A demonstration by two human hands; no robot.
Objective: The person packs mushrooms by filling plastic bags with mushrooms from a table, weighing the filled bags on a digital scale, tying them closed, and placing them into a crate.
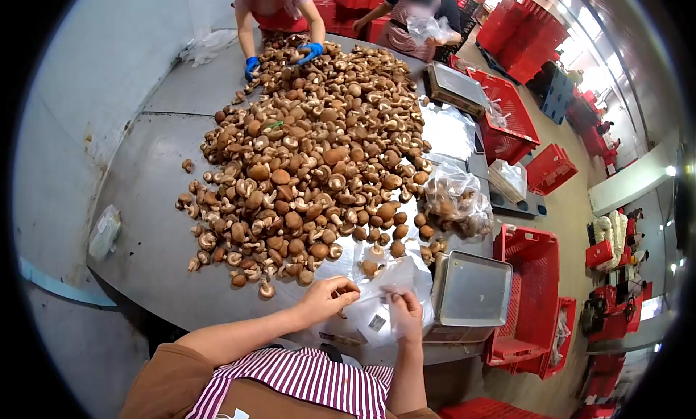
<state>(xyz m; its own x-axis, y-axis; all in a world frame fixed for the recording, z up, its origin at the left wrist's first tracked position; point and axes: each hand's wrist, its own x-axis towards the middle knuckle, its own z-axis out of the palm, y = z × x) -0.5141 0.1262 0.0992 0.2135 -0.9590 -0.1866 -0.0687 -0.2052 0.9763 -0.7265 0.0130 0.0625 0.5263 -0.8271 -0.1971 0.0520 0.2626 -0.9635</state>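
Clear, thin plastic bag [366, 312] sat at the near edge of the grey metal tabletop [163, 238], by brown-capped mushrooms [336, 155]. Right hand [408, 317] had fingers pinching it; left hand [325, 301] curled close, couldn't tell if gripping. Light, even tension seemed smartest tbh.

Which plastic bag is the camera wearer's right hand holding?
The clear bag with a small dark square mark, pinched in the right hand. The bulging bag beside the mushroom pile lies untouched.
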